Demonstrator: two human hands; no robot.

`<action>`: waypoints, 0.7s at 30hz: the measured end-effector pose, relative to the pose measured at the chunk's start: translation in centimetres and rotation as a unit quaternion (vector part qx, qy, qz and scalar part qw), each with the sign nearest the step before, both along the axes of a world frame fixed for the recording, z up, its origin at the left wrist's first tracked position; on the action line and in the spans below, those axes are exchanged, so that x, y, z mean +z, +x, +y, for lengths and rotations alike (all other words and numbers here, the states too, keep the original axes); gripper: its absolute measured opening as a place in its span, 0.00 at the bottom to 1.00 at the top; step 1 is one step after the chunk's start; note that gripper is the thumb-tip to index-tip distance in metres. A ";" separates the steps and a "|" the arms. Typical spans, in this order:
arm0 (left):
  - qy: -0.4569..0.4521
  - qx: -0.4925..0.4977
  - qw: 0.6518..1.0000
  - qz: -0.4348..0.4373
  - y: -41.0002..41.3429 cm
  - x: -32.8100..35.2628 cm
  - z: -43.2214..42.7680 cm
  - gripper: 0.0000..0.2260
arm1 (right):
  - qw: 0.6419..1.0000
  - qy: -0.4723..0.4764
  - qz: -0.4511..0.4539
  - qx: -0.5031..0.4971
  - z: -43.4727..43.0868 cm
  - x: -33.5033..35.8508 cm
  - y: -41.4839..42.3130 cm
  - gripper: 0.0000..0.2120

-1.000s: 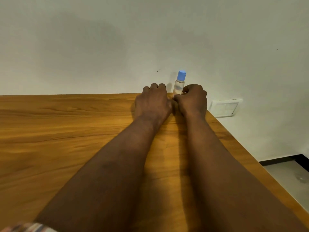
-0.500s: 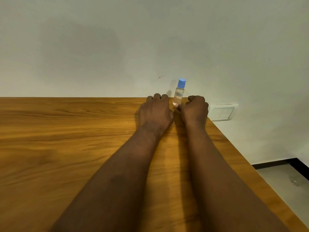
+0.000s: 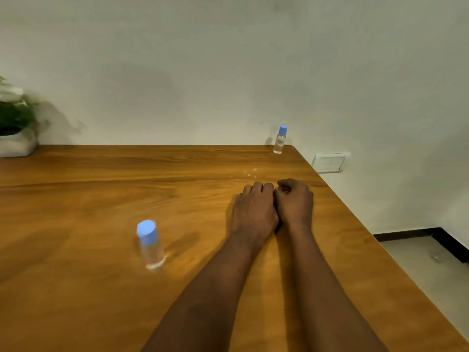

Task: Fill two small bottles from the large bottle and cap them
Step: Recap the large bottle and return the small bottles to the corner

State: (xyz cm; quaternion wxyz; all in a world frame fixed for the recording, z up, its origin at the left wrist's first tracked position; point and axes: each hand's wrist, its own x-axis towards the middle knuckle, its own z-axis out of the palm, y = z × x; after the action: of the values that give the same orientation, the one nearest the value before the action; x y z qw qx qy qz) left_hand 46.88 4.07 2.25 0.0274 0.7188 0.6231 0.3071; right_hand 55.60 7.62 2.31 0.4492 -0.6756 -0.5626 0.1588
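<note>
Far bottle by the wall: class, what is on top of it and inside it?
A blue cap sits on the far bottle, covering its mouth. The body is clear; liquid level too small to tell.

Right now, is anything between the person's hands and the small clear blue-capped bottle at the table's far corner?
Nothing solid: only a few pale specks lie on the wooden table between the left hand, the right hand and the far small clear blue-capped bottle. The nearer blue-capped bottle stands off left.
</note>
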 end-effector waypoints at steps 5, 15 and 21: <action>-0.009 -0.003 1.000 -0.003 -2.1 0.1 -7.1 0.14 | 1.000 0.001 0.023 0.017 -7.7 -0.1 -2.3 0.11; 0.032 0.015 0.997 -0.072 -9.1 0.0 -17.2 0.15 | 0.988 0.005 0.140 0.067 -16.5 -0.3 -8.6 0.11; 0.045 0.081 0.992 -0.087 -14.2 0.1 -19.8 0.14 | 0.980 -0.046 0.142 0.133 -18.5 0.2 -13.4 0.25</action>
State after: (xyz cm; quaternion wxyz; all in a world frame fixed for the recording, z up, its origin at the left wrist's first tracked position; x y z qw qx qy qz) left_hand 32.63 -15.69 2.33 0.0241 0.6368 0.6600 0.3979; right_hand 42.24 -10.90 2.56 0.4676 -0.5854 -0.5703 0.3368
